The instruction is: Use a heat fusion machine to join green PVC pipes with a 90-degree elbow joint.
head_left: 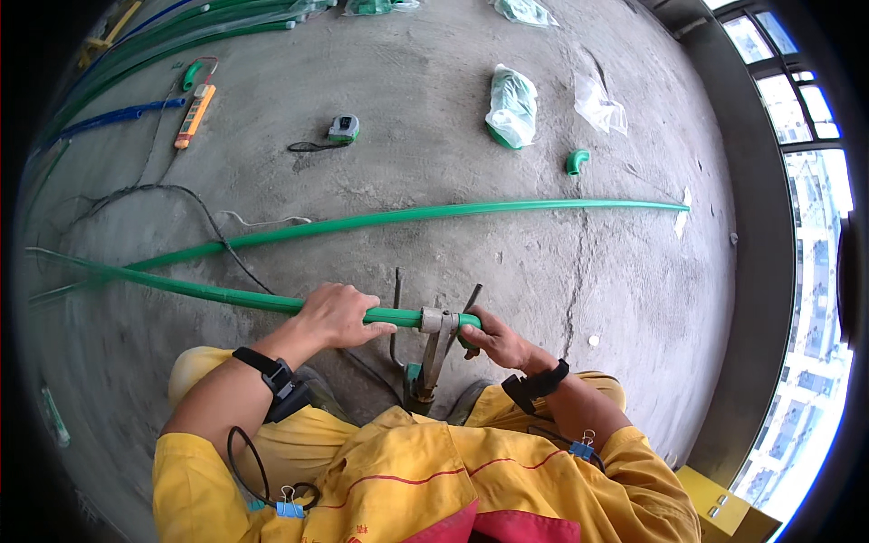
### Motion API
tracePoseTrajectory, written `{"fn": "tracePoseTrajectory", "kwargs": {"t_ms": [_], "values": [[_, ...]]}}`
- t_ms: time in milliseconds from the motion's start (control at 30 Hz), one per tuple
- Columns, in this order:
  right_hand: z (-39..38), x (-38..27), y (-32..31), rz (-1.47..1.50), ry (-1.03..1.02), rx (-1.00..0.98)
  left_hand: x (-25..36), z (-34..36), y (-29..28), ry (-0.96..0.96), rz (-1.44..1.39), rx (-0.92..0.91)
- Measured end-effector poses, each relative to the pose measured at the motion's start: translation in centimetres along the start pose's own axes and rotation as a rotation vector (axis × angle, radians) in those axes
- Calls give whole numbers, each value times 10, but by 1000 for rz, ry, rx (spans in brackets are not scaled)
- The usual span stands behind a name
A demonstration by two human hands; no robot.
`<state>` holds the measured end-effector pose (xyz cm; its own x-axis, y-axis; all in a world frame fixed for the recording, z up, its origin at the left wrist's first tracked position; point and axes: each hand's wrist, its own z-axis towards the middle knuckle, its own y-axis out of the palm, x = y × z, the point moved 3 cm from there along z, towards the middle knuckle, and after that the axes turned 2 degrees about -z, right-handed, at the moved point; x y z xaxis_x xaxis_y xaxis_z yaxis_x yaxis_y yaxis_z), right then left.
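Note:
My left hand (337, 317) grips a long green pipe (226, 295) that runs off to the left. The pipe's right end meets a grey socket (433, 319) on a metal heating tool (427, 366), which stands upright on dark bent legs between my knees. Just right of the socket, my right hand (491, 339) is closed round a short green fitting (468, 324), partly hidden by the fingers. A second green pipe (453, 210) lies across the floor beyond.
Beyond lie a tape measure (344, 128), bagged fittings (510, 101), a green elbow (577, 161), an orange power strip (194, 118) with cables, and several pipes (181, 36) at the upper left. A window wall (756, 299) and yellow box (706, 502) are on the right.

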<state>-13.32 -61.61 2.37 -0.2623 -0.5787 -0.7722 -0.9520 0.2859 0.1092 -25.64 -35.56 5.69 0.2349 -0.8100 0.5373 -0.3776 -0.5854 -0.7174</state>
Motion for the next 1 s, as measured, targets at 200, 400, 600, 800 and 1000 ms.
{"fn": "tracePoseTrajectory", "kwargs": {"t_ms": [200, 400, 600, 800, 1000], "values": [[0, 0, 3, -19, 34, 10, -1, -3, -1, -19, -11, -39], [-1, -4, 1, -31, 30, 2, -1, -2, 0, -19, -44, -34], [1, 2, -1, -46, 23, -9, -2, -2, -2, 1, -68, -46], [3, -5, 0, -112, 15, 68, -8, 6, -3, -37, -33, -157], [40, 32, -24, 66, 43, 364, -63, 57, 6, -39, -240, -173]]}}
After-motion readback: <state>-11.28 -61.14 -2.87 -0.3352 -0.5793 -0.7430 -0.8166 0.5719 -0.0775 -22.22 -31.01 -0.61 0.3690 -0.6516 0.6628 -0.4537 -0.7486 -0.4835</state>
